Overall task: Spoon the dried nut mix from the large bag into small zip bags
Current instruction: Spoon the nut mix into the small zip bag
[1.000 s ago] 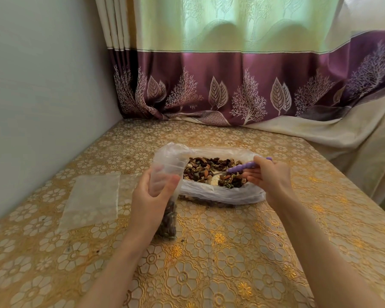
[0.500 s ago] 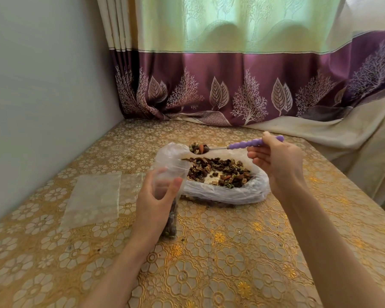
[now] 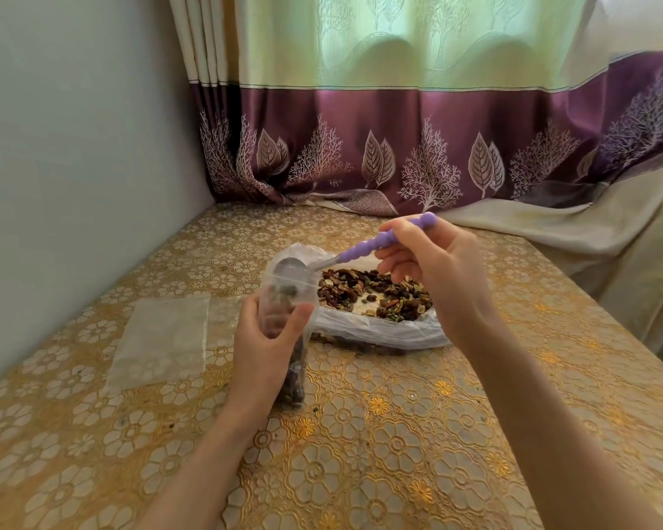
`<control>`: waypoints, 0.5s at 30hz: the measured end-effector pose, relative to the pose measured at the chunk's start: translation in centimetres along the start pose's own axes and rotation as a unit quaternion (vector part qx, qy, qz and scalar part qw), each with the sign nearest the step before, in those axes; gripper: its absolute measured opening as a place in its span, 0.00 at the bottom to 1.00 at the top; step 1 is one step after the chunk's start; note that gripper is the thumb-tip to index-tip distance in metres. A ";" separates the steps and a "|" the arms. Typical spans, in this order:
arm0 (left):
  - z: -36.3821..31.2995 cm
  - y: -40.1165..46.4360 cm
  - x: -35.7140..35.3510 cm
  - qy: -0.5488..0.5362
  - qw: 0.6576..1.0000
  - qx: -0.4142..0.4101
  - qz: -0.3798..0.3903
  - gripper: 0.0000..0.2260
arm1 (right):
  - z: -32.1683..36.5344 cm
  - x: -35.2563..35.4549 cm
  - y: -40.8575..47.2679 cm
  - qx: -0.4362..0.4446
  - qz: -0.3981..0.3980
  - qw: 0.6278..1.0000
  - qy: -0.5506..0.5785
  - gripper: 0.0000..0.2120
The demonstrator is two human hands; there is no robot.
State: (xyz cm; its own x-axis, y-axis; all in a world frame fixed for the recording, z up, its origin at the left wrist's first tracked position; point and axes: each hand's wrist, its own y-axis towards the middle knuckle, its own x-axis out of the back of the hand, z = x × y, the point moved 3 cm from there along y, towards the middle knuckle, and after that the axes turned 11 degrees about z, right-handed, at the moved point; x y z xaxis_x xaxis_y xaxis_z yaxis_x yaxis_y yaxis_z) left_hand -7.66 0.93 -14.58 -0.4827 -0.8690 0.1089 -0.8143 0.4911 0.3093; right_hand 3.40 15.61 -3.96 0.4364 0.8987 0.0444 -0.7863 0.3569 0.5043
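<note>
The small bag [image 3: 284, 338] stands upright on the table [image 3: 360, 453], clear plastic, its lower part dark with nuts and its mouth open at the top. A few pieces show blurred just below the zip line. The left hand [image 3: 263, 350] grips it about the middle, fingers and thumb curled round the plastic. Left of that hand, a flat stack of empty bags [image 3: 161, 338] lies on the gold flowered cloth.

The right hand [image 3: 433, 269] is raised above the big bag [image 3: 376, 319], its thumb and fingers pinching the purple beaded handle of a spoon [image 3: 360, 252]. The spoon slopes down leftward, and its metal bowl sits tipped in the small bag's mouth.

The big bag lies just behind and right of the small one, touching it, its rim rolled open on a brown, green and pale nut mix [image 3: 372, 294]. Beyond, a purple and green curtain [image 3: 399, 128] hangs to the table's far edge.
</note>
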 end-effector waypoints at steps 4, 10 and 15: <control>0.0 0.1 0.0 0.007 1.000 -0.009 0.001 0.27 | -0.1 0.6 0.1 0.005 -0.005 1.000 0.004 0.09; -0.1 0.0 0.0 0.042 0.999 -0.024 0.006 0.33 | -1.2 3.0 0.3 0.001 -0.114 0.993 0.019 0.12; -0.2 -0.2 -0.1 0.041 0.999 -0.012 0.002 0.29 | -3.4 5.0 0.0 -0.029 -0.188 0.975 -0.117 0.13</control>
State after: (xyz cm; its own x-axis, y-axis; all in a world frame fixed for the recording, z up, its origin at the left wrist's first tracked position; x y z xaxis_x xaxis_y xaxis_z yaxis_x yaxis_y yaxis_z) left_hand -7.46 0.88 -14.47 -0.4578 -0.8693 0.1865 -0.8041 0.4943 0.3303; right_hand 4.10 20.92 -6.69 0.7817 0.6202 0.0652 -0.5713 0.6704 0.4734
